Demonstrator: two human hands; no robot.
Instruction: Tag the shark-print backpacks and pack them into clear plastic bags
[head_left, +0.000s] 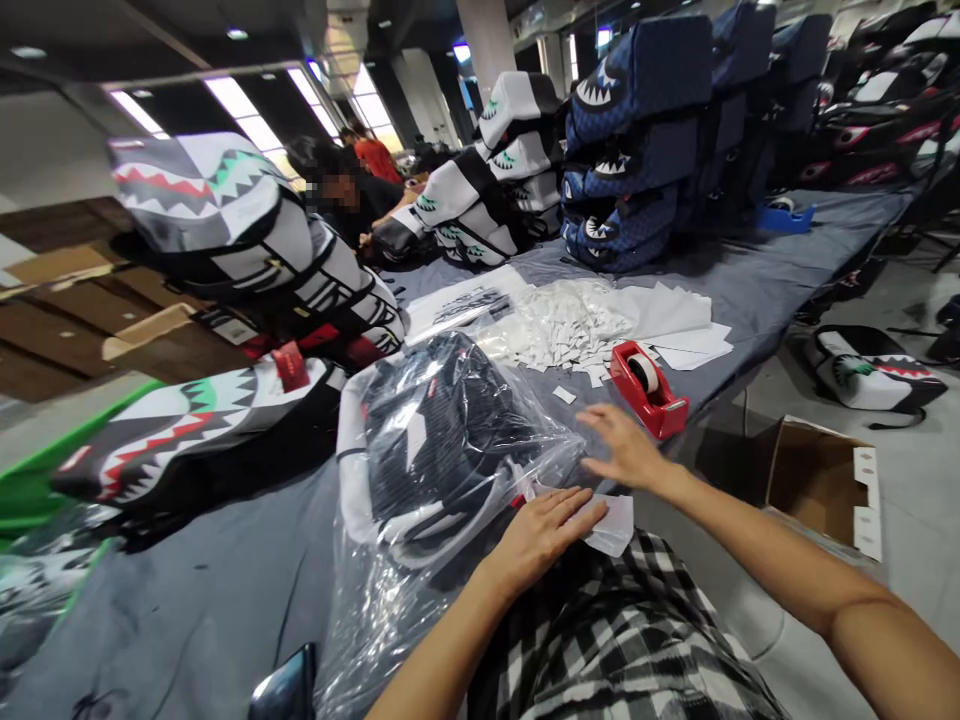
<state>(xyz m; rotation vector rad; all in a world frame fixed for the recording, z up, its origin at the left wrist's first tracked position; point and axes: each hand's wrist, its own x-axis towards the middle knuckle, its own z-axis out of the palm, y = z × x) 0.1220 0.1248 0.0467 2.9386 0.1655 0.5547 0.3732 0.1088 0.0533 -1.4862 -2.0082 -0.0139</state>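
Observation:
A black-and-white backpack [442,430] lies inside a clear plastic bag [360,610] on the table in front of me. My left hand [551,525] rests flat, fingers stretched, on the bag's near right end, over a whitish flap or sheet [616,525]. My right hand [621,448] hovers beside the bag's right edge with its fingers spread and nothing visible in them. Just beyond it stands a red tape dispenser [649,390] with a roll of tape. Whether the fingertips of my right hand touch the plastic is unclear.
Small white paper slips [574,325] are heaped behind the bag. Shark-mouth backpacks [202,420] lie at left, and blue ones [637,140] are stacked at the back. A phone [285,685] sits at the near edge. An open carton [817,485] is on the floor. A co-worker [349,195] is across the table.

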